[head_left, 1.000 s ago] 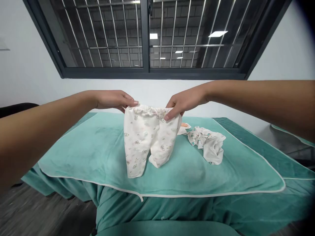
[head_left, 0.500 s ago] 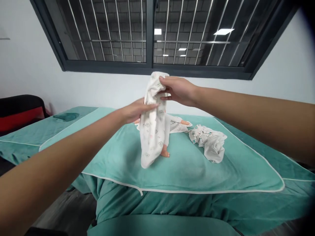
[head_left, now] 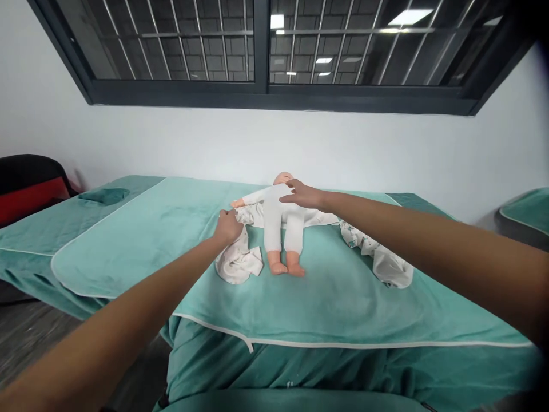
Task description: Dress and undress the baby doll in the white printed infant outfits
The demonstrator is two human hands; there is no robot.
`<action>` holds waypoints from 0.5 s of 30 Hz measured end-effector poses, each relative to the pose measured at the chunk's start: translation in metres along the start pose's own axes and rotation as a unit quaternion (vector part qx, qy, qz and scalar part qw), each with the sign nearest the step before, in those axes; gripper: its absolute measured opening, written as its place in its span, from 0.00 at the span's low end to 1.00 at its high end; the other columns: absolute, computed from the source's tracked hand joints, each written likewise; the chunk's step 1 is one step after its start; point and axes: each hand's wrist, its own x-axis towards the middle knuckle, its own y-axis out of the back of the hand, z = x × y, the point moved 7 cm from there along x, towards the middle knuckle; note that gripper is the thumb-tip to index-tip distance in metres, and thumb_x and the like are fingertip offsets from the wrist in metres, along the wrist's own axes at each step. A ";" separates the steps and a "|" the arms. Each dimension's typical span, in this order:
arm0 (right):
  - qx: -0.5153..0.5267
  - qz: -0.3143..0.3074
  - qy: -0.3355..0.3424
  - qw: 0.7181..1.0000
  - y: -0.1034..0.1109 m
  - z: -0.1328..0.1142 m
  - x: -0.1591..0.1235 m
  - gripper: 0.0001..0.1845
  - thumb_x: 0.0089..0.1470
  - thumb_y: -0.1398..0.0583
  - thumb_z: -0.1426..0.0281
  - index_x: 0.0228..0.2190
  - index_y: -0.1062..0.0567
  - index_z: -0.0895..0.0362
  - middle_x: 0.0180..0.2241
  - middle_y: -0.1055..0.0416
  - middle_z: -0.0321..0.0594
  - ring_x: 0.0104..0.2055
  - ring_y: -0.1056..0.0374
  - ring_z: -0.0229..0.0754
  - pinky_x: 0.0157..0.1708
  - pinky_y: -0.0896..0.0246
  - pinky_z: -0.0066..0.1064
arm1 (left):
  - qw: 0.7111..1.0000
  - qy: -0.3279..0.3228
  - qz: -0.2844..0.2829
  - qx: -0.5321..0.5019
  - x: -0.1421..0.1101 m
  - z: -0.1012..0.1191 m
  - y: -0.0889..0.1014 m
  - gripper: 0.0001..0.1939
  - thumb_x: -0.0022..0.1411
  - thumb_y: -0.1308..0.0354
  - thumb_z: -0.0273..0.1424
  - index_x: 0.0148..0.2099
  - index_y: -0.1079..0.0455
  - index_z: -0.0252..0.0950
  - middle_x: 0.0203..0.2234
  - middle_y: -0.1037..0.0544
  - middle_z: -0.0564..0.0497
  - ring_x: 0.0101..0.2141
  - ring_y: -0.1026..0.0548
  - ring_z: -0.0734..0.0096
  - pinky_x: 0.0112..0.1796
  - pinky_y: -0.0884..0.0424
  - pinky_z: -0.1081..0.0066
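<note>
A baby doll (head_left: 273, 220) with a white cloth body lies on its back, bare feet towards me. My left hand (head_left: 228, 227) is closed on the upper edge of a white baby garment (head_left: 240, 264), which lies bunched beside the doll's leg on the left. My right hand (head_left: 302, 193) hovers over or touches the doll's chest, fingers apart and nothing in them; contact is unclear. White cloth (head_left: 319, 217) spreads out beneath the doll. Part of the doll's head and its arm on the right are hidden behind my right hand and forearm.
A crumpled printed white cloth (head_left: 392, 268) lies on the right, partly under my forearm. The green bed cover (head_left: 326, 309) has white piping along its front edge. A black and red chair (head_left: 36, 191) stands at left; a barred window (head_left: 261, 94) is above.
The white garment, held up in both hands before, is now down on the bed left of the doll. My right hand has released it and moved over the doll's chest.
</note>
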 end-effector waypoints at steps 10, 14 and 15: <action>-0.090 0.145 -0.140 0.975 0.001 0.096 0.079 0.39 0.57 0.47 0.49 0.61 0.39 0.61 0.64 0.44 0.57 0.67 0.53 0.62 0.63 0.55 0.50 | 0.988 0.004 -0.139 -0.066 -0.016 0.008 -0.080 0.34 0.60 0.44 0.50 0.61 0.39 0.33 0.55 0.28 0.36 0.51 0.25 0.53 0.49 0.30 0.62; -0.084 0.158 -0.159 0.971 0.004 0.132 0.115 0.38 0.59 0.51 0.47 0.60 0.38 0.62 0.63 0.43 0.58 0.66 0.50 0.60 0.61 0.53 0.47 | 0.964 0.053 -0.181 -0.188 -0.013 0.004 -0.101 0.30 0.59 0.42 0.50 0.56 0.34 0.36 0.54 0.26 0.38 0.48 0.23 0.56 0.45 0.25 0.64; -0.081 0.152 -0.160 0.972 0.005 0.140 0.123 0.39 0.59 0.52 0.46 0.59 0.37 0.62 0.62 0.41 0.59 0.65 0.47 0.60 0.60 0.51 0.45 | 0.944 0.072 -0.205 -0.249 -0.010 0.003 -0.109 0.28 0.58 0.41 0.49 0.55 0.34 0.37 0.51 0.24 0.38 0.45 0.21 0.57 0.42 0.24 0.64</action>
